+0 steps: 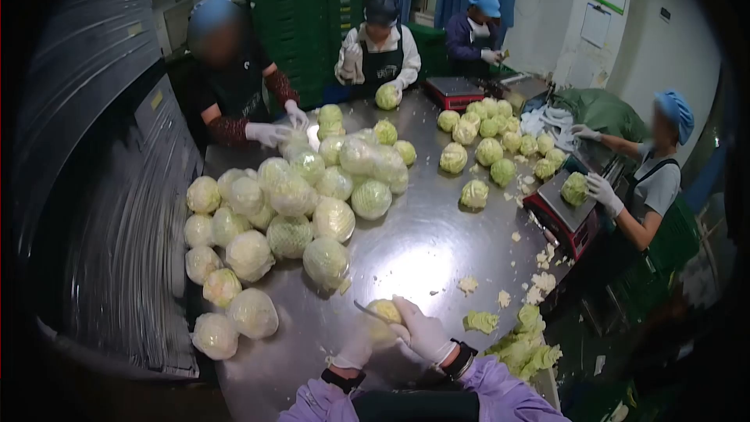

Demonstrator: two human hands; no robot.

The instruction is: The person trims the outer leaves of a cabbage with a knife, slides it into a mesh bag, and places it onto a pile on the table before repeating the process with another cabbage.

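Note:
A pale cabbage (384, 312) is at the near edge of the steel table, between my two gloved hands. My left hand (358, 345), smeared by motion, is closed against its lower left side; the separate fingers do not show. On the other side, my right hand (426, 334) is closed round what looks like a knife handle, its fingers against the cabbage. The thin curved blade of the knife (367, 310) reaches left across the cabbage's top. The handle is hidden in the glove.
Several film-wrapped cabbages (289, 236) cover the table's left side; unwrapped cabbages (490, 151) lie at the back right. Trimmed leaves (525, 348) heap at the near right. Co-workers stand around the table (422, 223), one by a red scale (561, 215). Grey crates (117, 211) stack at left.

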